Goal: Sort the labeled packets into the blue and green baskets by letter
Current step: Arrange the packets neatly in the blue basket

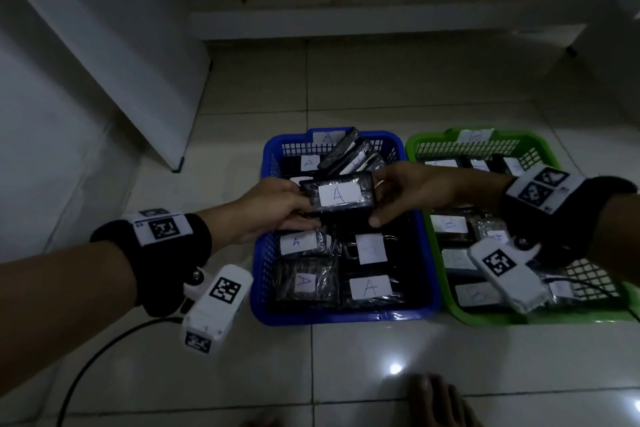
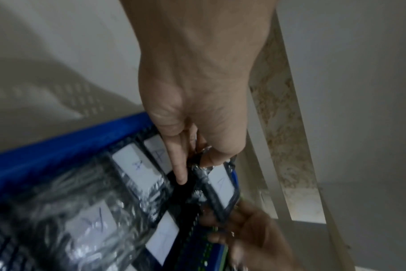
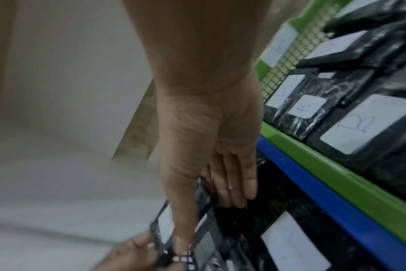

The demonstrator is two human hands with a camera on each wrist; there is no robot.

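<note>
A black wrapped packet with a white label marked A hangs over the blue basket. My left hand pinches its left end and my right hand grips its right end. The left wrist view shows the same packet pinched under my left thumb, one finger pointing down beside it. In the right wrist view my right hand has its thumb over the packet and fingers behind. The blue basket holds several A packets. The green basket on the right holds several B packets.
Both baskets stand side by side on a pale tiled floor. A white cabinet stands at the left and a low step runs behind the baskets. A black cable trails from the left wrist. Toes show at the bottom.
</note>
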